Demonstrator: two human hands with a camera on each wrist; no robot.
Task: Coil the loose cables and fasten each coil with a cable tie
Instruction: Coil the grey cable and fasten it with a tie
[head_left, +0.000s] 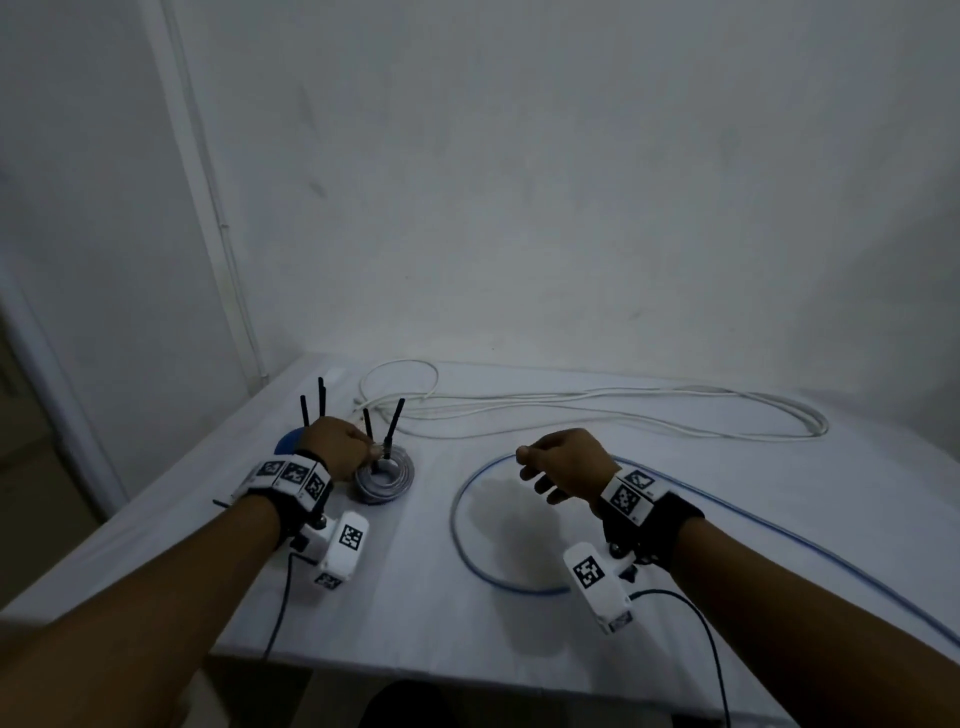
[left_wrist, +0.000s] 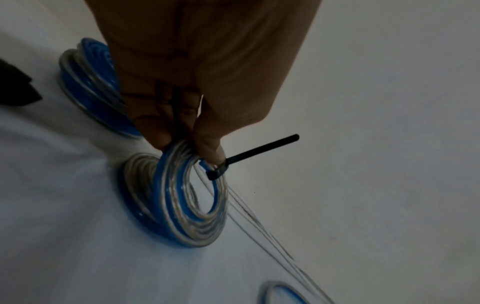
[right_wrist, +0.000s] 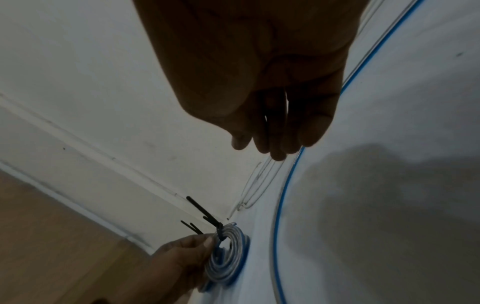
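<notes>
- Left hand (head_left: 335, 448) pinching a coil of blue-and-clear cable (left_wrist: 187, 195) at its top edge, thumb and fingertips closed tight on the windings; spare black cable ties (head_left: 311, 408) poking up out of the same grip.
- Coil tilted up on its rim at left centre of the head view, leaning on a second coil (left_wrist: 135, 185) lying flat on the bench (head_left: 415, 613).
- One black cable tie (left_wrist: 255, 153) cinched round the held coil, tail sticking out to the right in the left wrist view.
- A third coil (left_wrist: 85, 82) behind the hand, upper left of that view.
- Right hand (head_left: 563, 465) raised above the bench at centre right, fingers loosely curled, holding nothing.
- Loose blue cable (head_left: 462, 525) curving under the right hand and trailing to lower right.
- White cable (head_left: 623, 410) looped along the far edge of the bench.
- Bench covered in white, set against a plain white wall (head_left: 571, 182); brownish floor at lower left of the right wrist view.
</notes>
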